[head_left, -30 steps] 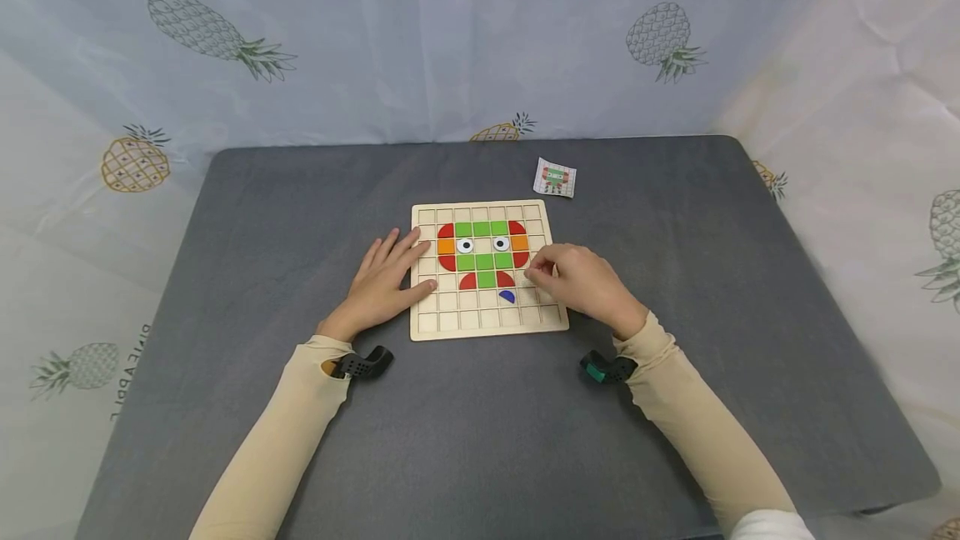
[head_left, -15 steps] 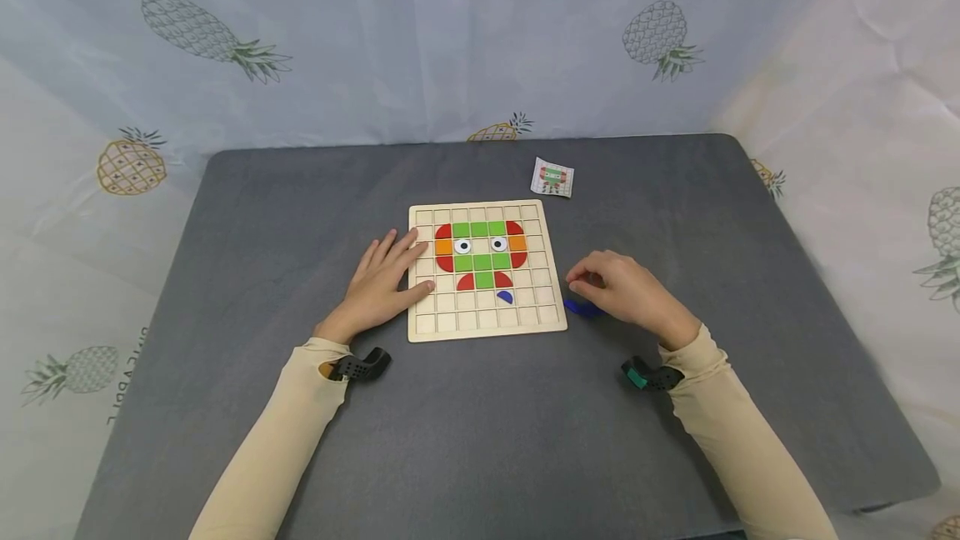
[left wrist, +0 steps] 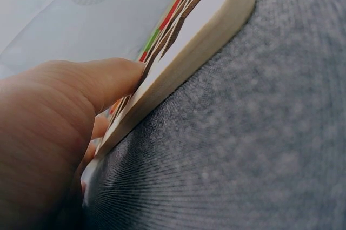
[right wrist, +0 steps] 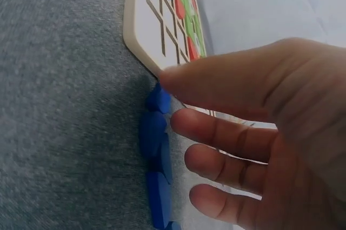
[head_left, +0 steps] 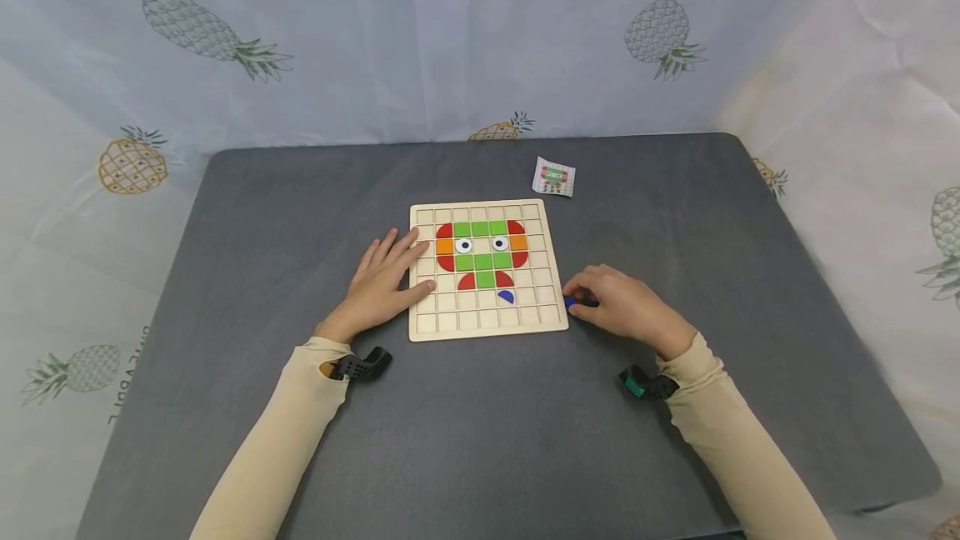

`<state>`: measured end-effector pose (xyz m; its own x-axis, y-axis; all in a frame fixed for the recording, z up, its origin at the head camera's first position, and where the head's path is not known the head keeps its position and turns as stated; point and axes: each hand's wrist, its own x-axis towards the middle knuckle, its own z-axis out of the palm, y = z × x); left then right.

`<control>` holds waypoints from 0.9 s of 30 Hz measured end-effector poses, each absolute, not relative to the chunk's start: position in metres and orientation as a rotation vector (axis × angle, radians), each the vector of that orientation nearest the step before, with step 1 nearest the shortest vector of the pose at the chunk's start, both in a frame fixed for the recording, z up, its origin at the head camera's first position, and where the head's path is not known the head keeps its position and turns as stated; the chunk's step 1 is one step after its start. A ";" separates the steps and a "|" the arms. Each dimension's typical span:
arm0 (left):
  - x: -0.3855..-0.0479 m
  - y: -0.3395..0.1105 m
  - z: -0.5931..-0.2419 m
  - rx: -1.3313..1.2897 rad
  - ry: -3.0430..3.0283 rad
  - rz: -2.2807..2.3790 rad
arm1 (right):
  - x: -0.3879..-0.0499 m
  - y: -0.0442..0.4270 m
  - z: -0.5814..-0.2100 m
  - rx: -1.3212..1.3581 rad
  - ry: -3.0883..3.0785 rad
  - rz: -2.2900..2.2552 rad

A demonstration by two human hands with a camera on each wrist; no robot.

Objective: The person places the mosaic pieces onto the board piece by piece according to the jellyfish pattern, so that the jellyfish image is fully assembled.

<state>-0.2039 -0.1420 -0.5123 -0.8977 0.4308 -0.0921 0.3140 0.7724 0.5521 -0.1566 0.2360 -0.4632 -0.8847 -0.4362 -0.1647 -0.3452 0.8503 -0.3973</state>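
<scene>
My left hand (head_left: 377, 286) lies with fingers spread on the left rim of a square wooden grid board (head_left: 487, 332). In the left wrist view its thumb (left wrist: 116, 76) rests on the board's edge. Green squares (head_left: 482, 229), red quarter-round pieces, orange squares and two eye pieces form a face. Below it a blue quarter-round piece (head_left: 506, 297) lies tilted. Beside the board's right edge, my right hand (head_left: 626, 304) reaches down to several blue pieces (right wrist: 153, 133), its thumb at the nearest one. The index finger is hidden in the right wrist view, so a pinch is unclear.
A small pattern card (head_left: 554, 177) with a similar face lies behind the board's right corner. The grey table (head_left: 480, 440) carries all this. A pineapple-print cloth (head_left: 450, 48) hangs behind it.
My right hand has moved from above the board's right side to the blue pieces on the table and lowered onto them. The left hand has stayed put.
</scene>
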 end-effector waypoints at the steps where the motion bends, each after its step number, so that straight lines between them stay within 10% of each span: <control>1: -0.204 -0.142 -0.512 0.588 2.754 0.800 | -0.156 0.235 -0.463 -0.598 2.778 -0.522; 27: -0.204 -0.141 -0.512 0.580 2.756 0.791 | -0.157 0.156 -0.469 -0.727 2.716 -0.683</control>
<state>-0.2045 -0.1414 -0.5121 -0.8990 0.4273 -0.0964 0.3112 0.7779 0.5460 -0.1566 0.1562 -0.4685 -0.8452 -0.5222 -0.1137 -0.4064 0.7662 -0.4979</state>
